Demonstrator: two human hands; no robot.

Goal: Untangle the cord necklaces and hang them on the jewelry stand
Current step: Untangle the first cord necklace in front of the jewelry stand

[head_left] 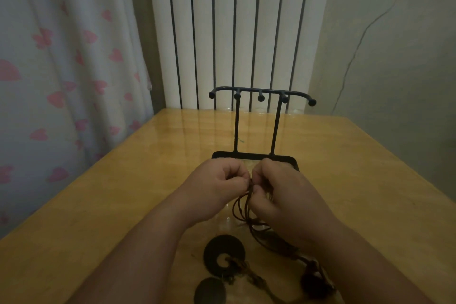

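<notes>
We're untangling: left grip [217, 187] and right grip [283, 195] are both pinching the cord necklaces [243, 207] at frame centre, just before the jewelry stand [251, 155]. Nothing is hanging on it. Next we're likely needing one loop teased free.

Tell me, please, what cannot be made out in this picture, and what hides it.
All in the head view:
The tangle in the cords: its upper part is hidden between the left hand and the right hand; the number of necklaces is unclear.
The oval pendant: cut off by the bottom edge.
The dark pendant: blurred and dim, so its shape is unclear.
The jewelry stand: the front of its base is behind both hands.
</notes>
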